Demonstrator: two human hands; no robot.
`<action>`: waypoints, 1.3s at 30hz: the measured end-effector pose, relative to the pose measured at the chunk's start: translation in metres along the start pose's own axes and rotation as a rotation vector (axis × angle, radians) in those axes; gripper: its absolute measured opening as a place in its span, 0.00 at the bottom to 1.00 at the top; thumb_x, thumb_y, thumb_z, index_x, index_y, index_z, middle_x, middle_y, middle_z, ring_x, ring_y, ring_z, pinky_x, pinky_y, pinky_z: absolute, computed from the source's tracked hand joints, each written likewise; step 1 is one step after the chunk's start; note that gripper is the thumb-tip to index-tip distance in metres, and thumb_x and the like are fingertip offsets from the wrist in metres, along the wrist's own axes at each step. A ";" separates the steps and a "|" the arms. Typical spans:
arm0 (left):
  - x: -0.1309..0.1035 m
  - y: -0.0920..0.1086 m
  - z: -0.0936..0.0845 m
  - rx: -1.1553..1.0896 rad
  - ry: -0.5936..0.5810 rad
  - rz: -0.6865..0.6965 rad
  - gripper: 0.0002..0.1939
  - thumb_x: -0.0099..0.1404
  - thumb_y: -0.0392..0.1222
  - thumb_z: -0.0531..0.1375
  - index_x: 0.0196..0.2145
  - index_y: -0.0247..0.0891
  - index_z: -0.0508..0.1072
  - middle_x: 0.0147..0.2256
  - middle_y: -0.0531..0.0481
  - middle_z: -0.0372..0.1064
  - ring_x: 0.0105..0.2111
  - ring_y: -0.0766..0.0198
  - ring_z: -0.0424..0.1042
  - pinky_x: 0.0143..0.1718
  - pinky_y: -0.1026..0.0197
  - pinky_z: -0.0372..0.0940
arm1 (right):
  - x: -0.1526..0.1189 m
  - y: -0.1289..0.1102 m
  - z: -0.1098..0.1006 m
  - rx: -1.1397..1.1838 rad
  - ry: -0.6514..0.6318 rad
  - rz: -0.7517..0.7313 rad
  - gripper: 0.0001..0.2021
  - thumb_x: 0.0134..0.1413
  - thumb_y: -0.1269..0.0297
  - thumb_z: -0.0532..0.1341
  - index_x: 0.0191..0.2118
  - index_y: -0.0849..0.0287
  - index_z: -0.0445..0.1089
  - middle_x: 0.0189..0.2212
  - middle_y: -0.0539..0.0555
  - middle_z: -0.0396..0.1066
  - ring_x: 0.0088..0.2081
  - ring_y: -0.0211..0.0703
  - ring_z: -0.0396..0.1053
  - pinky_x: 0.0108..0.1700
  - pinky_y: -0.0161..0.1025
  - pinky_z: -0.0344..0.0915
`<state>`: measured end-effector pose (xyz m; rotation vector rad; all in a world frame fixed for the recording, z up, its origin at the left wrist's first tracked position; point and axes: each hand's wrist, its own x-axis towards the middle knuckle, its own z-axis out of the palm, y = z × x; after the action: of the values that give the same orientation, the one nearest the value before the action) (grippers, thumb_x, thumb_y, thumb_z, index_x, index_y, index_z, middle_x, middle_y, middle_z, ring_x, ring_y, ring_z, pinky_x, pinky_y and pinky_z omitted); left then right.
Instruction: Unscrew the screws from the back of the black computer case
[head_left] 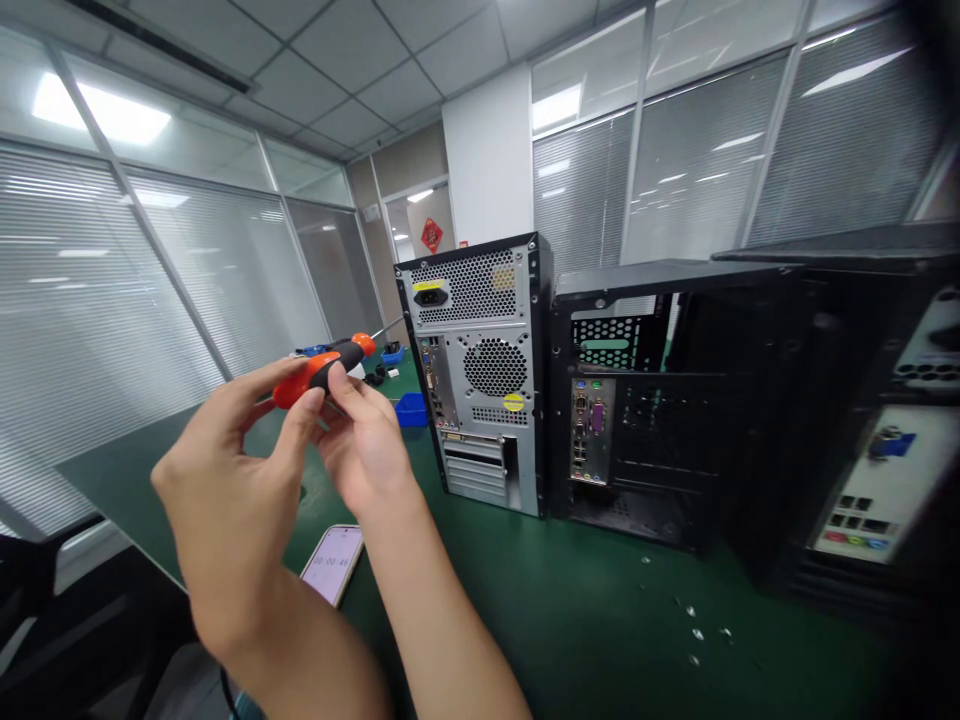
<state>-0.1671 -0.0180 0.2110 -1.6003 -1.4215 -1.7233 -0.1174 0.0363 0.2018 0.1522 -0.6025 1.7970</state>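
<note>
Pinching a screwdriver (330,367) between closed fingers, left hand (229,470) and right hand (369,440) sit raised; its long axis slants up rightward, pointing at the computer case (474,392).

Left hand (225,470) and right hand (371,440) hold a screwdriver (349,354) (orange and black), pointed toward the leftmost case (495,366).

a bare left hand (217,470) left of the middle of the frame, with thin fingers (259,386) and a round-tipped thumb (298,428), a bare right hand (373,445) beside it, two smooth bare forearms (439,625) at the bottom, the left one a bit blurry
</note>
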 end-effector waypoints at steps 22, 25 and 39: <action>0.006 -0.002 0.017 -0.060 0.124 -0.093 0.21 0.54 0.51 0.63 0.43 0.38 0.71 0.42 0.45 0.71 0.41 0.59 0.72 0.38 0.57 0.69 | 0.000 0.001 0.000 0.113 -0.019 0.001 0.02 0.50 0.68 0.62 0.29 0.59 0.70 0.27 0.48 0.71 0.28 0.34 0.66 0.38 0.34 0.64; 0.007 -0.005 0.018 -0.025 0.119 -0.122 0.23 0.53 0.54 0.63 0.43 0.37 0.71 0.40 0.44 0.71 0.39 0.59 0.72 0.37 0.56 0.68 | 0.000 0.000 0.000 0.124 -0.037 0.018 0.01 0.51 0.69 0.60 0.30 0.59 0.69 0.26 0.48 0.71 0.27 0.33 0.66 0.36 0.32 0.64; 0.005 0.001 0.014 0.136 0.138 -0.244 0.19 0.54 0.59 0.60 0.33 0.42 0.67 0.30 0.52 0.68 0.30 0.60 0.67 0.34 0.56 0.59 | 0.002 0.000 -0.004 0.138 -0.067 0.095 0.05 0.56 0.70 0.57 0.32 0.58 0.70 0.29 0.47 0.72 0.30 0.33 0.67 0.42 0.33 0.64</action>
<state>-0.1602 -0.0044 0.2139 -1.2553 -1.6805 -1.7859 -0.1170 0.0403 0.1997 0.2829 -0.5401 1.9329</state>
